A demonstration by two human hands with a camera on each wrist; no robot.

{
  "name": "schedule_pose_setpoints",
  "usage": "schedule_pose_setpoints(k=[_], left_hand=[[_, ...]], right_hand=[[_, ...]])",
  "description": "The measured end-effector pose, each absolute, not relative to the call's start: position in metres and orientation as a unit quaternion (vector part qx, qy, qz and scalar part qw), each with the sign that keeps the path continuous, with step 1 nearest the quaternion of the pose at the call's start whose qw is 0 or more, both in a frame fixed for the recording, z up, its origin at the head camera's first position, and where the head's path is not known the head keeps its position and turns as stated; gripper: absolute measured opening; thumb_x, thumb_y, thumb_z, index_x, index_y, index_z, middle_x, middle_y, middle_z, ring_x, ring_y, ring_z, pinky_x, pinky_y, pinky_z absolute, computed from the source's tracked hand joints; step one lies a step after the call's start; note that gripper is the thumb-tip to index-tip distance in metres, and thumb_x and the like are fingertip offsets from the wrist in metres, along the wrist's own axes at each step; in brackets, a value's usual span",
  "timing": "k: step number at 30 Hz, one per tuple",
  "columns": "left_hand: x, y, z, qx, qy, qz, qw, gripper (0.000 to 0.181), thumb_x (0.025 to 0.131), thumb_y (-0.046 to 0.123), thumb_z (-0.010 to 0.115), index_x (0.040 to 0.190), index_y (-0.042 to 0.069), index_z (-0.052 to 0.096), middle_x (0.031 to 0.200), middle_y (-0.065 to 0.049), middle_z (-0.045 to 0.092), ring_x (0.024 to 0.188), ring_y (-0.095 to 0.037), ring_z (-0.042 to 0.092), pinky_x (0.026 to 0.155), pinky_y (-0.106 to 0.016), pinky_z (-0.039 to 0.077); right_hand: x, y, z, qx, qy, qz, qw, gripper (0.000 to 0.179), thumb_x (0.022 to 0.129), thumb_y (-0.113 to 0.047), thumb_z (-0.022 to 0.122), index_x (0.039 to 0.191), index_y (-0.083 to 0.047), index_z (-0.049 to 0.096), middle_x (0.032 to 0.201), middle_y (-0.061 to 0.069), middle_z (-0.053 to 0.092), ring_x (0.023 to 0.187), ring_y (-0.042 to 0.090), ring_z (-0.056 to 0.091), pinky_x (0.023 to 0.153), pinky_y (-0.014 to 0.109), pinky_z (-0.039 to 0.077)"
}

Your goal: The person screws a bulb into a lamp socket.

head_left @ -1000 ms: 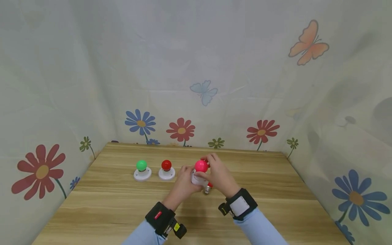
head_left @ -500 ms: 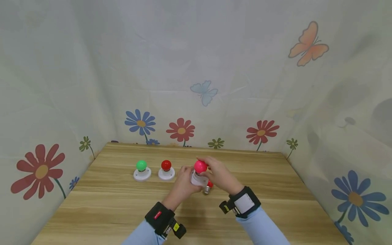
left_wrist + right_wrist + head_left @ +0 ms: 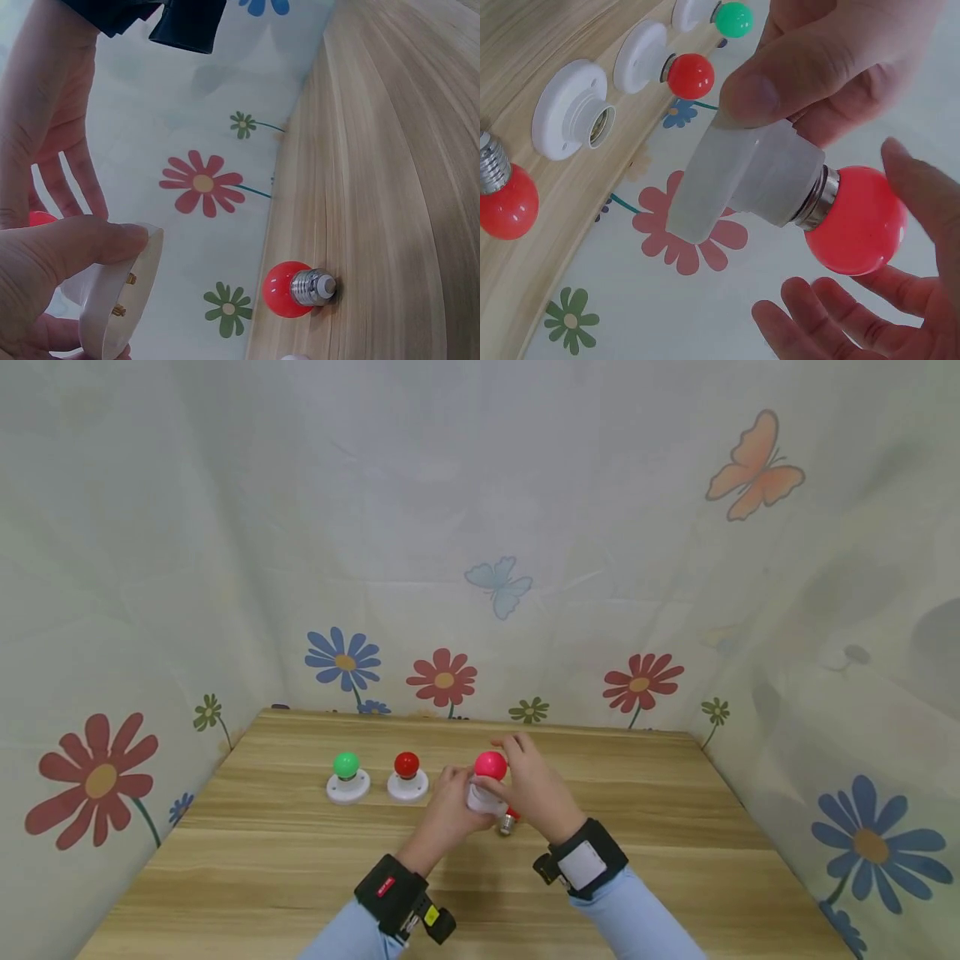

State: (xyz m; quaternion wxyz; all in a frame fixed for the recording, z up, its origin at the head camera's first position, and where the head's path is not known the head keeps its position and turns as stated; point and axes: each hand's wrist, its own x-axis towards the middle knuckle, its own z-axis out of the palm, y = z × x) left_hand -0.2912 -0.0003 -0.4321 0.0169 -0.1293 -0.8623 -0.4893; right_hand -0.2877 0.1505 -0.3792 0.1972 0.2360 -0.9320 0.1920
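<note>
My left hand (image 3: 447, 810) grips a white round lamp holder (image 3: 720, 176) by its base, raised over the table. A pinkish-red bulb (image 3: 855, 225) sits in its socket, with part of the metal screw collar showing. My right hand (image 3: 543, 793) is around this bulb with thumb and fingers spread. In the right wrist view its thumb (image 3: 922, 187) stands a little off the glass, while the index finger is close behind the bulb; contact there is unclear. In the left wrist view, brass terminals show in the holder's hollow underside.
A loose red bulb (image 3: 285, 289) lies on the wooden table (image 3: 300, 860) beneath the hands. Behind stands a bare white holder (image 3: 570, 112), hidden in the head view. To the left are holders with a red bulb (image 3: 407, 765) and a green bulb (image 3: 347, 766). Flowered cloth surrounds the table.
My right hand turned about the bulb and back, its fingers closing in half a second ago and now spread again. The left hand and holder stay almost still.
</note>
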Motion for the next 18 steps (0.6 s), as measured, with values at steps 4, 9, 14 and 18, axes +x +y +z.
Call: schedule_pose_setpoints(k=[4, 9, 14, 18], left_hand=[[-0.2921, 0.0003, -0.4338, -0.127, -0.865, -0.486, 0.015, 0.07, 0.072, 0.013, 0.085, 0.133, 0.003, 0.052, 0.123, -0.014, 0.049, 0.111, -0.029, 0.049, 0.089, -0.048, 0.054], [-0.2932, 0.0014, -0.4356, -0.129, -0.864, -0.485, 0.016, 0.072, 0.072, 0.014, 0.085, 0.134, 0.004, 0.051, 0.122, -0.013, 0.049, 0.11, -0.028, 0.048, 0.09, -0.047, 0.054], [-0.2924, 0.0013, -0.4347, -0.132, -0.858, -0.496, 0.016, 0.072, 0.072, 0.014, 0.085, 0.134, 0.004, 0.051, 0.122, -0.012, 0.049, 0.109, -0.028, 0.048, 0.091, -0.047, 0.053], [-0.2914, 0.0014, -0.4341, -0.132, -0.858, -0.496, 0.015, 0.072, 0.072, 0.014, 0.085, 0.134, 0.003, 0.05, 0.122, -0.013, 0.049, 0.109, -0.028, 0.048, 0.092, -0.047, 0.052]], right_hand=[[-0.2853, 0.1475, -0.3777, 0.214, -0.937, 0.195, 0.196, 0.054, 0.077, -0.035, 0.081, 0.115, -0.004, 0.059, 0.109, 0.011, 0.057, 0.089, 0.02, 0.062, 0.077, 0.034, 0.059], [-0.2861, 0.1499, -0.3769, 0.208, -0.939, 0.216, 0.167, 0.051, 0.078, -0.029, 0.08, 0.118, -0.005, 0.059, 0.11, 0.01, 0.059, 0.092, 0.02, 0.062, 0.081, 0.036, 0.058], [-0.2849, 0.1534, -0.3725, 0.238, -0.927, 0.254, 0.14, 0.05, 0.08, -0.016, 0.079, 0.124, -0.004, 0.06, 0.113, 0.009, 0.061, 0.098, 0.021, 0.064, 0.088, 0.037, 0.056], [-0.2849, 0.1566, -0.3694, 0.28, -0.914, 0.267, 0.123, 0.049, 0.081, -0.007, 0.076, 0.127, -0.003, 0.058, 0.116, 0.009, 0.062, 0.105, 0.023, 0.063, 0.092, 0.039, 0.053]])
